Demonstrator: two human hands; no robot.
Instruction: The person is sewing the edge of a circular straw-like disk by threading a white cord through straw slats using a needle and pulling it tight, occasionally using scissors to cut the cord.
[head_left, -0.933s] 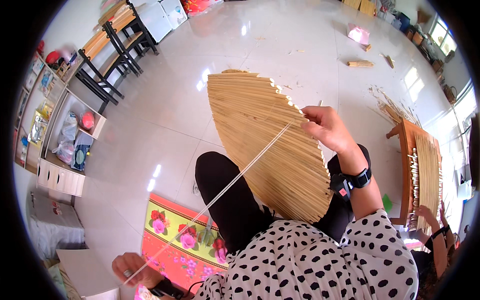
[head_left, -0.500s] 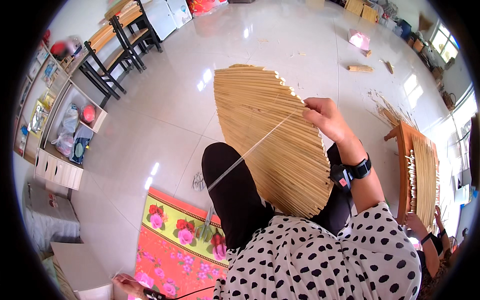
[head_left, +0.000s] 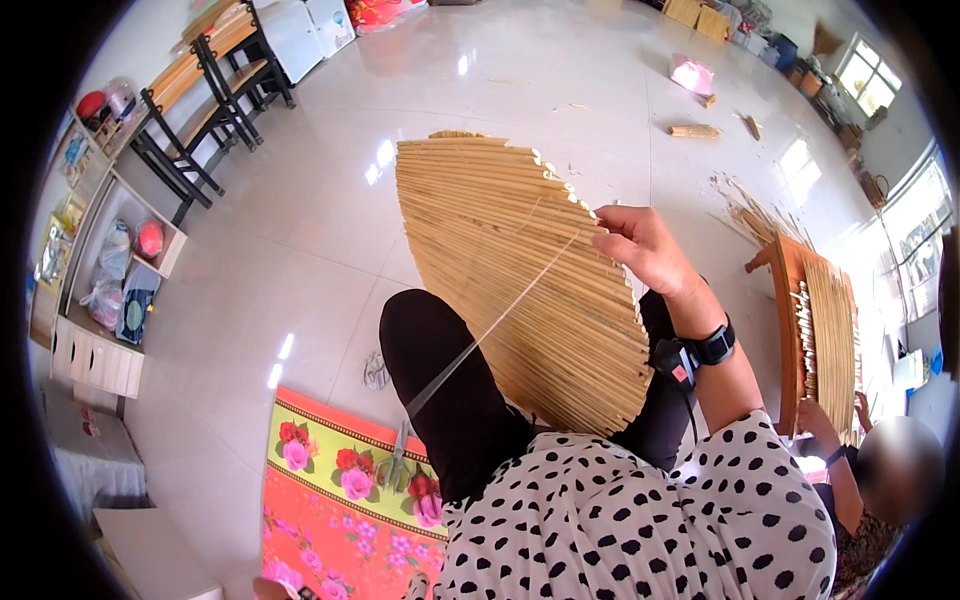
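A mat of straw-coloured plant stalks (head_left: 500, 260), laid side by side, stands tilted over my lap. Its stalk ends form a stepped edge on the right. My right hand (head_left: 640, 245) pinches that edge between thumb and fingers. From the mat's face a pale thread (head_left: 520, 297) runs taut down and left, crossing my dark-trousered knee, where it blurs. Only a sliver of my left hand (head_left: 277, 589) shows at the lower edge, over the flowered cloth; its fingers are hidden. Scissors (head_left: 395, 465) lie on that cloth, left of my leg.
A flowered red and yellow cloth (head_left: 340, 520) covers the floor at lower left. On the right, a co-worker's hands (head_left: 818, 420) are at another stalk mat (head_left: 828, 330) on a wooden table (head_left: 790, 300). Loose stalks (head_left: 745, 210) lie beyond it. Chairs (head_left: 185, 110) and shelves (head_left: 110, 230) line the left.
My left hand has moved down, almost out of view at the lower edge. My right hand keeps its grip on the mat's edge. The whole view has shifted slightly.
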